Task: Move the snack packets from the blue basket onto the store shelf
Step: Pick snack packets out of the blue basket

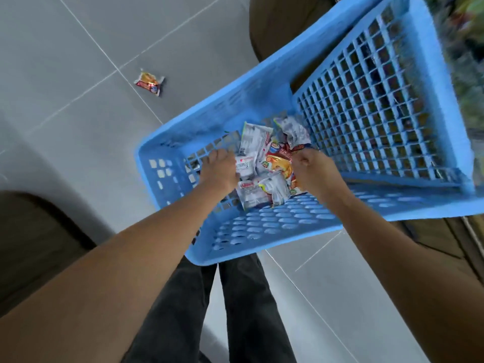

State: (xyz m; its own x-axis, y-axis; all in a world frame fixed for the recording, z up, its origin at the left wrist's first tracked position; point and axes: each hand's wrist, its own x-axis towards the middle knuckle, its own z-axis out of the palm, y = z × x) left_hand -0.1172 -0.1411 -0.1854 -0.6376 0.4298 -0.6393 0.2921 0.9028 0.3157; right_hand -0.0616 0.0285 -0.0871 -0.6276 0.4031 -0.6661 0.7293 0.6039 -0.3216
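Observation:
A blue basket (pixel 262 231) with latticed walls fills the middle and right of the head view. Several snack packets (pixel 267 163), silver, red and orange, lie bunched in its near left corner. My left hand (pixel 221 169) reaches into the basket and its fingers curl round the white packets at the pile's left side. My right hand (pixel 313 170) is down at the pile's right side with fingers curled on a red and orange packet. The store shelf (pixel 468 48) shows only as a blurred strip at the far right edge.
One loose snack packet (pixel 149 82) lies on the grey tiled floor left of the basket. Dark brown rounded shapes sit at the left edge (pixel 31 244) and behind the basket at the top (pixel 282 24). My own dark trousers (pixel 235 310) are below the basket.

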